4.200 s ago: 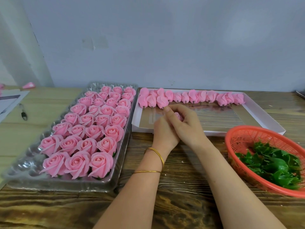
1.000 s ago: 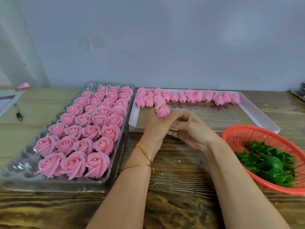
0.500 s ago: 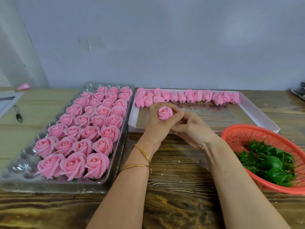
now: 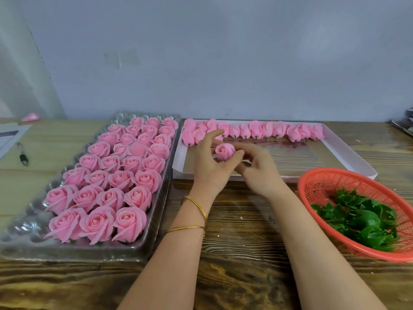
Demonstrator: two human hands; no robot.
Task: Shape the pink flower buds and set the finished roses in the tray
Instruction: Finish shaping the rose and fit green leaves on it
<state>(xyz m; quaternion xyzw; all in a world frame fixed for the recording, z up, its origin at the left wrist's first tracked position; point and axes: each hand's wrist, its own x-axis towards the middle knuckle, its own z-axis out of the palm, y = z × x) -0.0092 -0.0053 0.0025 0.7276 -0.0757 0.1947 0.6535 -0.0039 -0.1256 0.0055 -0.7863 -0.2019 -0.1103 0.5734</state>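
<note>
A pink bud (image 4: 224, 151) sits upright between both hands, above the near left part of the white box (image 4: 348, 153). My left hand (image 4: 209, 168) pinches it with the thumb against its lower right side, while the index finger points up and away. My right hand (image 4: 260, 170) curls its fingers round the bud from the right and behind. A row of unshaped buds (image 4: 268, 130) lies along the box's far edge. The clear plastic tray (image 4: 161, 198) on the left holds several finished roses (image 4: 125, 180).
A red mesh basket (image 4: 312, 182) with green leaf pieces (image 4: 362, 222) stands at the right, close to my right forearm. A pen (image 4: 22, 155) and papers lie far left. The tray's nearest cells (image 4: 24, 229) at the left corner hold nothing.
The bud has turned upright between my hands and shifted slightly right. My left index finger has lifted off it and straightened. Both hands stay over the box's near edge.
</note>
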